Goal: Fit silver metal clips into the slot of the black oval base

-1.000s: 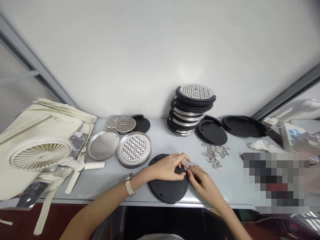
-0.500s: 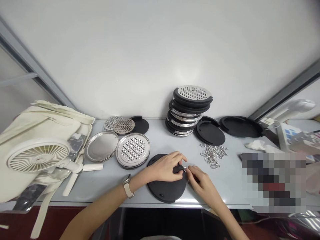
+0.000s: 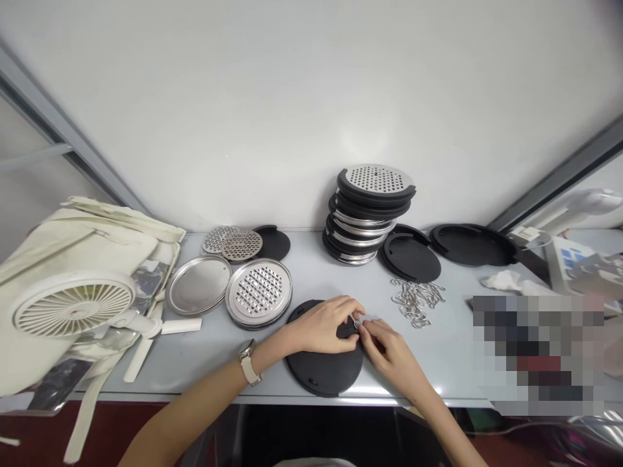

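Both hands (image 3: 357, 334) close together — fingertips pinched

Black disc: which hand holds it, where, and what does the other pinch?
Left hand presses the black disc's right edge; right hand pinches a small metal clip there.

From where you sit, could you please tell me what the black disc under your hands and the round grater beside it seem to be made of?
The black disc looks like matte plastic or rubber: dull, with no glare. The round grater looks like polished steel, with a bright mirror rim and punched holes. The left hand rests on the disc.
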### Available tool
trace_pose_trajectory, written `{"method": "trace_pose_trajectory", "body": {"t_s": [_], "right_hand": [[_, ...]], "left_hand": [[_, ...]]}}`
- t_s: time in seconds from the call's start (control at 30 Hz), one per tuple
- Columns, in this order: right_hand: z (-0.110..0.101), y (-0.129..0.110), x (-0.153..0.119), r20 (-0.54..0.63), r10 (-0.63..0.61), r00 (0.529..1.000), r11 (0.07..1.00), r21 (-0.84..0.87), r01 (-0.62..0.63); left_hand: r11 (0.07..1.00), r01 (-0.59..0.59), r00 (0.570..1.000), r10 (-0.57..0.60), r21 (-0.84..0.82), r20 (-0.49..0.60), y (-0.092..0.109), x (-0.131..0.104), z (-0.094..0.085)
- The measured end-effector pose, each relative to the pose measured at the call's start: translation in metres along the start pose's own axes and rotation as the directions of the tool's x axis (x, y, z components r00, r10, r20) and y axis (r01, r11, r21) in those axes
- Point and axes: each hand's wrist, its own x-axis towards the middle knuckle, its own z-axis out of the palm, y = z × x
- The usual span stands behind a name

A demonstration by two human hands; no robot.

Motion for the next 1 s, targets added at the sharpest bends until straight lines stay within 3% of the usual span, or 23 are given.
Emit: {"method": "trace_pose_trajectory", "body": {"t_s": [0.17,0.7,1.0], "right_hand": [[0.0002,-0.0021,0.0003,0.002,0.008,1.000,1.000,-0.016,-0.008],[0.0019,-0.0021,0.0011,-0.010,0.069,0.998,0.997,0.021,-0.069],[0.0016,0.0024,0.0003,-0.010,0.103,0.995,0.993,0.061,-0.102]], "left_hand": [[0.998,-0.064,0.998,0.064,0.019,0.006,-0.0023,0.0017,0.0021],[0.996,-0.002,0.999,0.006,-0.093,0.039,-0.0045,0.0024,0.0011],[0.996,-0.023,0.999,0.027,-0.090,0.046,-0.0071,0.0024,0.0014]]}}
